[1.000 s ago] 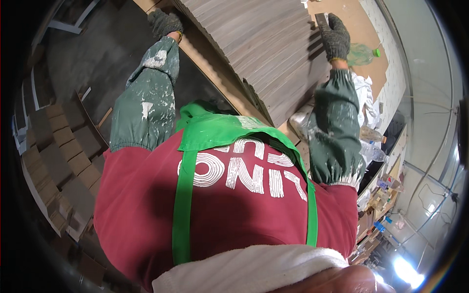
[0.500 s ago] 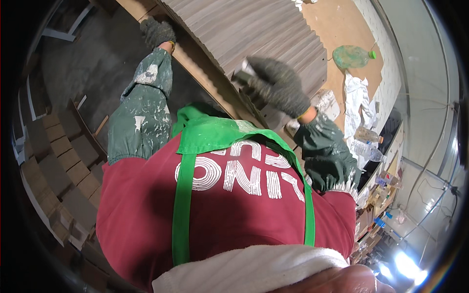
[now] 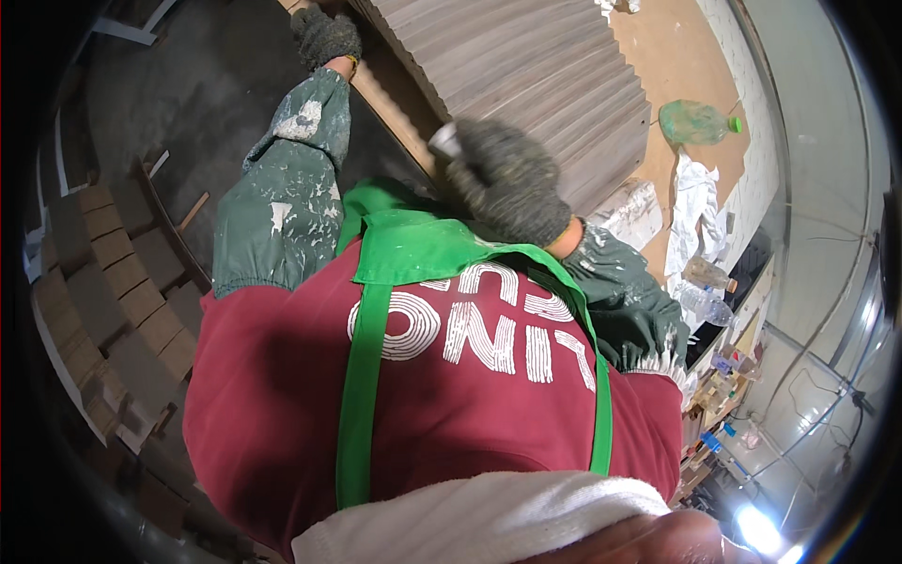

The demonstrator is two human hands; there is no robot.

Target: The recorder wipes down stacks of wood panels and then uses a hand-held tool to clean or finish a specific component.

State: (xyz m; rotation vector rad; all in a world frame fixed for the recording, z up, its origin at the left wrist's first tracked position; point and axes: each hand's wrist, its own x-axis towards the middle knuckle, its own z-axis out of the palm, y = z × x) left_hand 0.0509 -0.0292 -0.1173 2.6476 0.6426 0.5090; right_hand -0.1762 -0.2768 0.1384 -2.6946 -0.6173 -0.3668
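A grooved grey-brown wood-look panel (image 3: 526,75) lies on a brown board-topped table (image 3: 709,66). My right hand (image 3: 507,179), in a dark grey knit glove, is closed on a small block with a whitish end (image 3: 445,141), at the near-left side of the panel. The glove covers most of the block, so its exact kind is unclear. Farther left, my left hand (image 3: 326,39), gloved alike, is curled over the table edge (image 3: 376,85). Part of its fingers is hidden.
Right of the panel lie a green-tinted bottle (image 3: 697,123), a crumpled white cloth (image 3: 693,207), a whitish smeared block (image 3: 631,214) and clear bottles (image 3: 707,303). Stacked brown pieces (image 3: 136,291) stand at the lower left, beside a dark floor (image 3: 188,103).
My right hand has drawn back slightly toward my body and left along the panel's side, still holding the block. The whole view has shifted a little; my left hand stays at the edge.
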